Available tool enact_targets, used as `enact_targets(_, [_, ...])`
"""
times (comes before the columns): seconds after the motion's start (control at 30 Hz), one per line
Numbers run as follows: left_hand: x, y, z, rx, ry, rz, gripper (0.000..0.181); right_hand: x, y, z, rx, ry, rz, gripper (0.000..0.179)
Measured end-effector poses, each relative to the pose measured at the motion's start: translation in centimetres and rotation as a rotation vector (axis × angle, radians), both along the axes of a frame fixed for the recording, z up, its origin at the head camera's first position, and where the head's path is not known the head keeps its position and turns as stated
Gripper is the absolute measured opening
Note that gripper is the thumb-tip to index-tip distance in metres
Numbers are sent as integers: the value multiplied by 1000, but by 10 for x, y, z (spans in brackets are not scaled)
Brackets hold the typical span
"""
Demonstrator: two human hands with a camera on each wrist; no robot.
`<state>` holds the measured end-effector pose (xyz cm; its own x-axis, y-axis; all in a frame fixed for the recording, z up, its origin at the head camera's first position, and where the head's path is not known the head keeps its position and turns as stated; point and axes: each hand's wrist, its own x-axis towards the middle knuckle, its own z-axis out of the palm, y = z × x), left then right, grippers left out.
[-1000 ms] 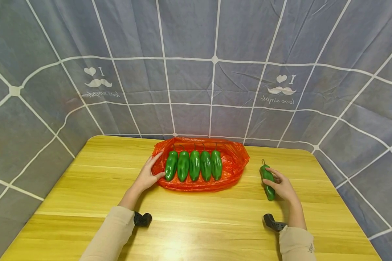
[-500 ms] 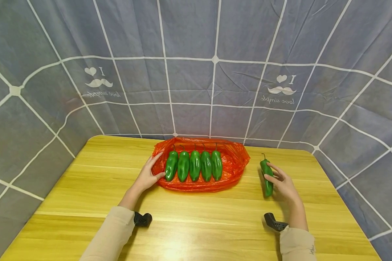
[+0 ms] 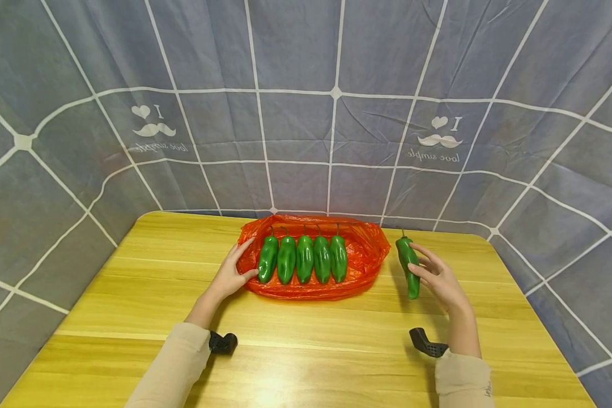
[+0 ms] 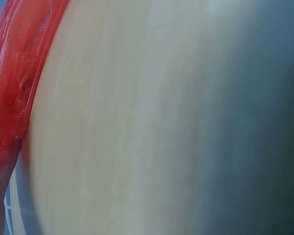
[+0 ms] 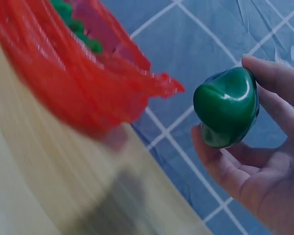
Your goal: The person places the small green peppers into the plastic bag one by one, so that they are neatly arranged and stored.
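Note:
My right hand [image 3: 441,283] holds a glossy green pepper [image 3: 405,260] between thumb and fingers, to the right of an open red plastic bag [image 3: 359,266]. In the right wrist view the pepper [image 5: 228,105] is seen end-on, raised with the curtain behind it. Several more green peppers [image 3: 304,260] lie side by side in the bag, stems pointing away from me. At the bag's left end rests my left hand [image 3: 229,276], thumb and fingers spread along the rim. The left wrist view catches only part of that hand [image 4: 0,191] below the red plastic [image 4: 12,73].
A light wooden table [image 3: 306,362] bears the bag near its back edge. Grey curtain [image 3: 296,124] with white grid lines hangs behind and on both sides. Black wrist devices [image 3: 223,343] sit on both wrists, below beige sleeves [image 3: 175,362].
The right hand has lifted the pepper off the table and carried it a little left and away from me, toward the bag. The left hand and the bag have stayed put.

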<state>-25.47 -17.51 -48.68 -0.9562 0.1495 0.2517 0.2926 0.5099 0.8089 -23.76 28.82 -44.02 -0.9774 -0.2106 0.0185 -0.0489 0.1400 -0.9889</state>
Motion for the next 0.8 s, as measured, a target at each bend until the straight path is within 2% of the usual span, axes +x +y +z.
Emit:
enact_targets(0.33, [1,0,2,-5,-14,2,74,-6,-27,10,31,22,136,55])
enact_targets(0.8, [2,1,4,-28,-27,17,74,-24,-67,10,165,-7,202,54])
